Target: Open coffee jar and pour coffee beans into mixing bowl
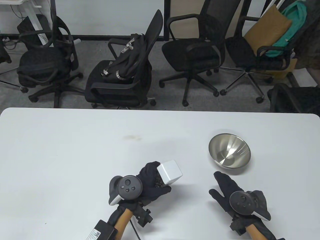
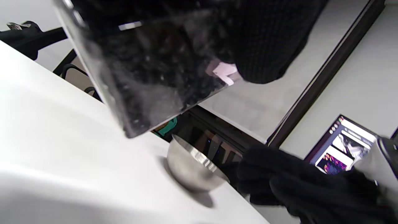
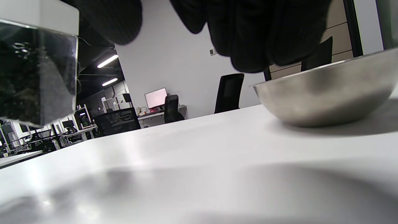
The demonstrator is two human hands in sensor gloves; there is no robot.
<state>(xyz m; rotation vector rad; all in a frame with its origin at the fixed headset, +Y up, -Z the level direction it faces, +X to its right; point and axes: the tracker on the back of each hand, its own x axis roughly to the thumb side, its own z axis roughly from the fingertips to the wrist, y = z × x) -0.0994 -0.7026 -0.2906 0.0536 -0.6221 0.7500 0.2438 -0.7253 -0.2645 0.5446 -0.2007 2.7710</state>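
Steel mixing bowl sits right of the left hand gripping the coffee jar.

- Coffee jar: clear body mostly hidden behind left hand in table view; top cut off in left wrist view.
- Mixing bowl: cut by right edge, rim partly behind right hand fingers.
- Right hand's grip: palm side unseen throughout.

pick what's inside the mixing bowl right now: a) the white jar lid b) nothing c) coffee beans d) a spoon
b, the table view shows only bare steel inside the mixing bowl, while the coffee jar, white lid on, is held in the left hand.
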